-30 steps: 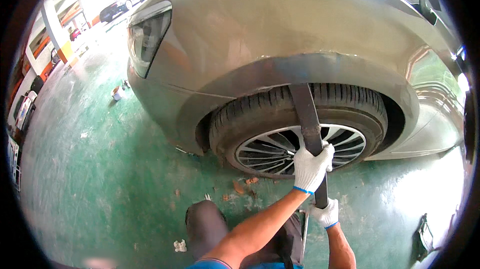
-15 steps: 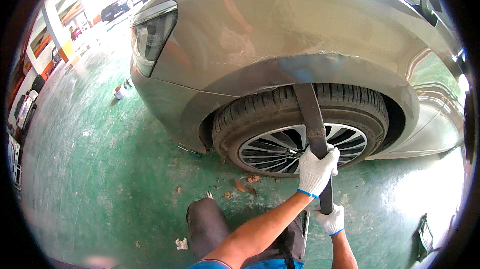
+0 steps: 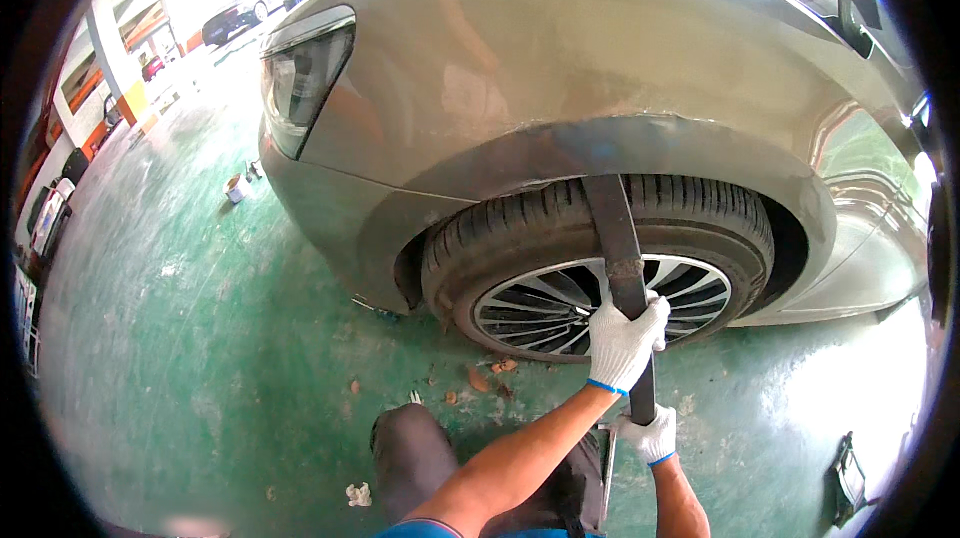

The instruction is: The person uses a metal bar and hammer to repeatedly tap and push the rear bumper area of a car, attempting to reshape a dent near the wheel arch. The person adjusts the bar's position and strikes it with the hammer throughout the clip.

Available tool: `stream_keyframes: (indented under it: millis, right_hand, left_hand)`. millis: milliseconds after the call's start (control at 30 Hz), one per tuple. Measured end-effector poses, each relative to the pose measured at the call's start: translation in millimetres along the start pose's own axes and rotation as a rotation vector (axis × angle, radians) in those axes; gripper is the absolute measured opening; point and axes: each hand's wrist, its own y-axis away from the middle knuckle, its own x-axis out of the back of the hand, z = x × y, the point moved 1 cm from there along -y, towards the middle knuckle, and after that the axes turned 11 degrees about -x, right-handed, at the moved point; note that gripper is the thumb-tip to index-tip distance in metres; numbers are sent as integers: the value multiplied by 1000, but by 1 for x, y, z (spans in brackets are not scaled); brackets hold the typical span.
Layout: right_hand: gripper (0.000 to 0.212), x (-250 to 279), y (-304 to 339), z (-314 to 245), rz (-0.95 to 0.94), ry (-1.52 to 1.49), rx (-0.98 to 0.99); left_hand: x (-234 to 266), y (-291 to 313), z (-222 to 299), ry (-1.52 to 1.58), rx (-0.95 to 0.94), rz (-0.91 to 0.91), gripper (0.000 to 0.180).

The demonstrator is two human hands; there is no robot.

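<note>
While a flat, dark metal bar [image 3: 615, 248] is held across the front wheel of a beige car [image 3: 520, 48], its far end is placed at the lip of the wheel arch [image 3: 480, 158], over the tire [image 3: 520, 223]; whether the tire is touched by it cannot be told. The bar is gripped by the left hand [image 3: 626, 343], covered with a blue-cuffed white knitted glove, and its fingers are closed around the middle in front of the multi-spoke alloy rim [image 3: 545, 313]. The near end is held by the right hand [image 3: 649, 434], gloved alike, with its fingers wrapped about it, though partly hidden. To the left, a headlight [image 3: 306, 78] is set into the car, and farther left a small can [image 3: 238, 188] is seen on the green floor [image 3: 200, 338]. Brown fragments [image 3: 478, 378] are scattered near the tire, and a crumpled white scrap [image 3: 358, 494] is seen near the gray-clad knee [image 3: 412, 458].
</note>
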Motion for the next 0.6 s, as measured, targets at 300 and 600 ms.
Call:
stream_keyframes:
  millis: [300, 600]
  right_hand:
    - [18, 1, -5, 9, -28, 42, -14]
    - [20, 17, 33, -16, -24, -41, -86]
  left_hand:
    - [-2, 2, 4, -24, 8, -11, 16]
    - [-6, 16, 11, -11, 58, 3, 15]
